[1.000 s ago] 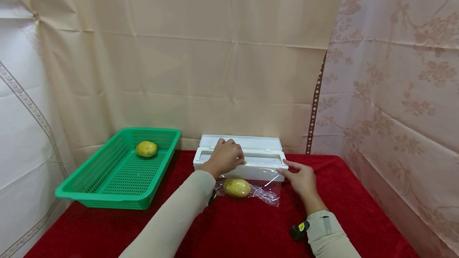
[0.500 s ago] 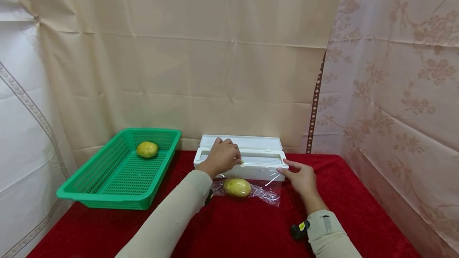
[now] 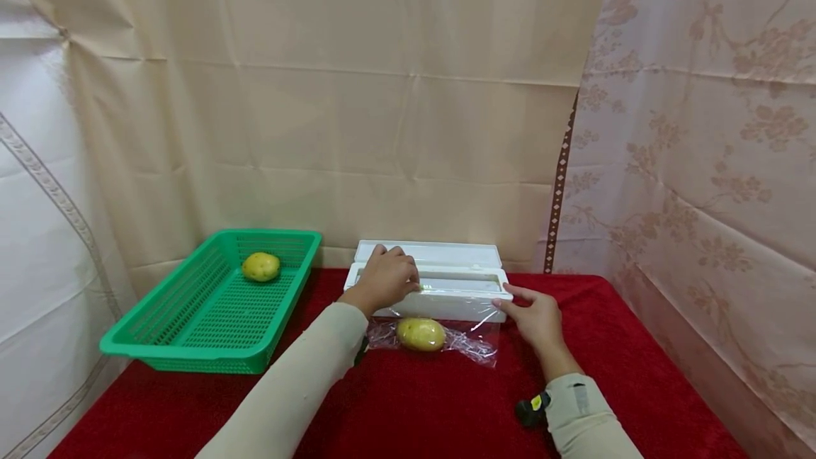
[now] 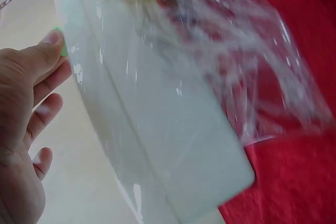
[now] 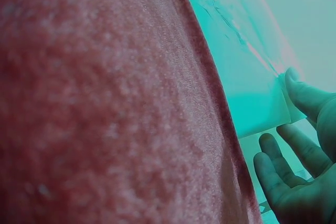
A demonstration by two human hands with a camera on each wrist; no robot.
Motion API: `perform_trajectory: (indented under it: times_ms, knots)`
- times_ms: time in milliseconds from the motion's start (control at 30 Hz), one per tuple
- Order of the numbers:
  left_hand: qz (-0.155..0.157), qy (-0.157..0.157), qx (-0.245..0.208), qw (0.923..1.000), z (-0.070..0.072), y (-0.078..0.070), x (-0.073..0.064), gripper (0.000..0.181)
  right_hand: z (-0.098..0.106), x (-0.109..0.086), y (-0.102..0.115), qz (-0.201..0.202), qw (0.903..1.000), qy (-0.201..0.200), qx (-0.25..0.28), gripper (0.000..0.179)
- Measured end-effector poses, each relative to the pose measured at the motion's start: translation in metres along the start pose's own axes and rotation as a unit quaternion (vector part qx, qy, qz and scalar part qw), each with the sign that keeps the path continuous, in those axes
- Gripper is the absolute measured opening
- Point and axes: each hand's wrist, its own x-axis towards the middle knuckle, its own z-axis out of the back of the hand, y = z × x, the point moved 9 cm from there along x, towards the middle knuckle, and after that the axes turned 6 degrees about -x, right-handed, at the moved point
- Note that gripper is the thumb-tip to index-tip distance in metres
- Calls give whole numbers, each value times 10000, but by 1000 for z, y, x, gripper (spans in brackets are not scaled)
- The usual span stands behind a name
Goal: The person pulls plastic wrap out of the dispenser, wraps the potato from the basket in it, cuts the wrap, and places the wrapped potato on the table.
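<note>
A white cling film dispenser box [image 3: 459,255] lies on the table with its lid tipped back. At its front rail my left hand [image 3: 385,278] pinches the small green slide cutter [image 4: 63,46], left of the box's middle. My right hand [image 3: 534,317] grips the box's right end, thumb on the front by the film's edge. Clear cling film [image 3: 474,347] hangs from the rail over the front and lies crumpled on the cloth. In front of the box sits a yellow oval potato [image 3: 421,334], covered by the film.
A green perforated plastic basket [image 3: 185,351] stands at the left, with another yellow potato [image 3: 261,267] at its far end. Red cloth [image 3: 433,402] covers the table. Beige curtain [image 3: 319,126] hangs right behind the box; a floral one hangs at the right.
My left hand has slid a little to the left along the box's rail with the green slide cutter. My right hand stays at the right end; potato and box have not moved.
</note>
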Motion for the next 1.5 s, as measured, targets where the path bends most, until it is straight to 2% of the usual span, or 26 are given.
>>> perform_trajectory:
  times_ms: [300,600,900,1100,1233,1367,1500]
  knots:
    - [24,34,-73,10000,5,17,-11,10,4,1,-3,-2,10000,-4,-42,51]
    - [225,233,-9,9995,8,38,-24,10,2,1,-4,-69,9999,60,106,53]
    - [320,459,5,9984,11,51,-33,11,1,0,-2,-85,9999,99,93,54]
    - [270,442,-301,9982,15,59,-41,10,-1,-1,-1,-85,9999,125,82,53]
    - [121,426,-843,9955,16,62,-45,8,-1,0,-1,-44,9999,101,77,54]
    - [227,488,-1431,9882,16,70,-49,7,-1,1,-2,-28,10000,53,44,53]
    - [342,454,-1532,9866,15,77,-52,8,0,1,-2,-13,10000,11,3,52]
